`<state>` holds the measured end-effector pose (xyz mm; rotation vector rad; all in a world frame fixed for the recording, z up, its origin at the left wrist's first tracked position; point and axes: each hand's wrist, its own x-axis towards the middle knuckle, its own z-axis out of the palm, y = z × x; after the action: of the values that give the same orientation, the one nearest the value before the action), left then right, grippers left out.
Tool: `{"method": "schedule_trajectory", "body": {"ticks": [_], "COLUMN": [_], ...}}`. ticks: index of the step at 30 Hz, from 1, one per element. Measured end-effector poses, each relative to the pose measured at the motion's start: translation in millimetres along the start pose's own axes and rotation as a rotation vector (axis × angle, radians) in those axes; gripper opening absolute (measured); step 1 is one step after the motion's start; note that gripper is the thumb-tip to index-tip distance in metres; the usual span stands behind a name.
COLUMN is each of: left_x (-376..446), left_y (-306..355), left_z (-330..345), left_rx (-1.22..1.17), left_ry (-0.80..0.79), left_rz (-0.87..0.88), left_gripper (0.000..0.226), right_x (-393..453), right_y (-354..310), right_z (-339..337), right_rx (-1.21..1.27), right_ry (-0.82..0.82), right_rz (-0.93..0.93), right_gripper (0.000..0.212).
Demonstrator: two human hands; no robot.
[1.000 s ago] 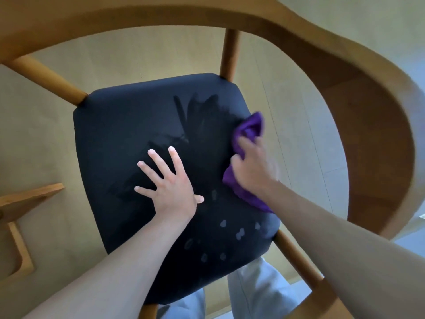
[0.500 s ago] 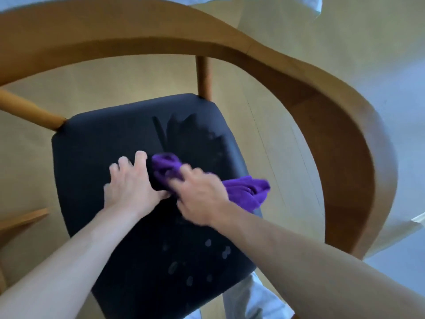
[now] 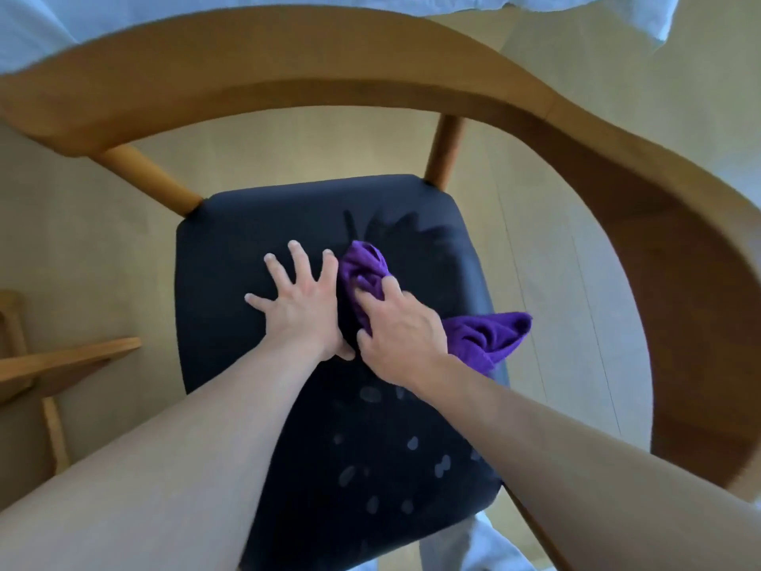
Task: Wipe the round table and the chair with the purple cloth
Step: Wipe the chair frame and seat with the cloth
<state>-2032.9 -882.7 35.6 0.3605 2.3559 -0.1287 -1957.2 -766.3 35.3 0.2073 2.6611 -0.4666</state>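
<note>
Both bare forearms reach forward. The left hand (image 3: pixel 300 307) lies flat with fingers spread; the right hand (image 3: pixel 397 331), touching it, has fingers curled, gripping purple cloth (image 3: pixel 486 335).

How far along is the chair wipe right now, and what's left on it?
In hand: the right hand grips the purple cloth on the middle of the black seat, with the left hand pressed flat beside it. Looks done: darker wiped streaks on the seat's far part. Left: pale spots on the near part, and likely the wooden backrest. The round table is out of view.
</note>
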Motion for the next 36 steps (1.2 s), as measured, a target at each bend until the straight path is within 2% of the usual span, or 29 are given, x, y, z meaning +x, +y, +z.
{"method": "schedule_trajectory", "body": {"ticks": [2, 3, 5, 6, 7, 8, 9, 11, 13, 14, 16, 19, 21, 22, 23, 26, 27, 28, 29, 31, 33, 34, 36], "left_x": [-1, -1, -1, 0, 2, 3, 4, 6, 3, 2, 2, 3, 4, 4, 5, 5, 4, 3, 3, 5, 7, 7, 7], "left_y": [0, 0, 1, 2, 4, 5, 7, 7, 5, 5, 5, 7, 8, 8, 8, 5, 4, 3, 3, 3, 5, 5, 5], "left_z": [0, 0, 2, 2, 2, 2, 2, 2, 2, 2, 2, 3, 5, 6, 6, 8, 9, 9, 10, 10, 11, 11, 13], "left_rx": [-0.026, -0.029, -0.024, -0.018, -0.014, -0.013, -0.011, -0.003, -0.013, -0.019, -0.023, -0.023, -0.018, -0.015, -0.016, -0.047, -0.055, -0.055, -0.050, -0.039, -0.028, -0.027, -0.024], "left_ry": [-0.006, -0.005, -0.003, -0.006, -0.012, -0.018, -0.022, -0.025, -0.030, -0.029, -0.030, -0.035, -0.033, -0.029, -0.027, -0.018, -0.014, -0.012, -0.010, -0.003, -0.001, -0.001, 0.000], "left_rz": [-0.010, -0.016, -0.029, -0.034, -0.040, -0.045, -0.049, -0.050, -0.048, -0.046, -0.045, -0.048, -0.052, -0.055, -0.056, -0.048, -0.043, -0.040, -0.039, -0.044, -0.045, -0.042, -0.038], "left_gripper": [0.150, 0.150, 0.149, 0.149, 0.148, 0.148, 0.148, 0.149, 0.150, 0.150, 0.150, 0.150, 0.151, 0.151, 0.151, 0.151, 0.151, 0.151, 0.151, 0.152, 0.152, 0.153, 0.154], "right_x": [1, 6, 20, 27, 31, 33, 32, 19, 1, -3, 1, 29, 45, 48, 47, 35, 34, 36, 40, 51, 66, 72, 75], "right_y": [21, 38, 84, 100, 105, 99, 85, 53, 43, 50, 70, 95, 91, 81, 67, 25, 22, 27, 38, 71, 101, 104, 84], "right_z": [-8, -14, -29, -37, -40, -40, -36, -28, -21, -21, -27, -29, -32, -33, -34, -29, -26, -28, -33, -45, -57, -62, -63], "right_rx": [0.069, 0.129, 0.360, 0.482, 0.492, 0.391, 0.258, 0.025, -0.079, -0.071, 0.059, 0.572, 0.727, 0.676, 0.572, 0.158, 0.118, 0.124, 0.188, 0.454, 0.649, 0.608, 0.378], "right_ry": [0.019, 0.095, 0.243, 0.264, 0.225, 0.173, 0.114, 0.037, -0.061, -0.064, 0.061, 0.214, 0.254, 0.258, 0.239, 0.020, -0.028, 0.000, 0.089, 0.290, 0.310, 0.246, 0.130], "right_rz": [-0.021, 0.069, 0.458, 0.642, 0.738, 0.732, 0.631, 0.269, -0.099, -0.159, 0.030, 0.623, 0.817, 0.795, 0.689, 0.029, -0.081, -0.059, 0.083, 0.489, 0.800, 0.817, 0.612], "right_gripper": [0.056, 0.055, 0.053, 0.047, 0.039, 0.033, 0.030, 0.036, 0.049, 0.052, 0.053, 0.045, 0.033, 0.028, 0.026, 0.040, 0.046, 0.049, 0.050, 0.043, 0.031, 0.023, 0.016]}}
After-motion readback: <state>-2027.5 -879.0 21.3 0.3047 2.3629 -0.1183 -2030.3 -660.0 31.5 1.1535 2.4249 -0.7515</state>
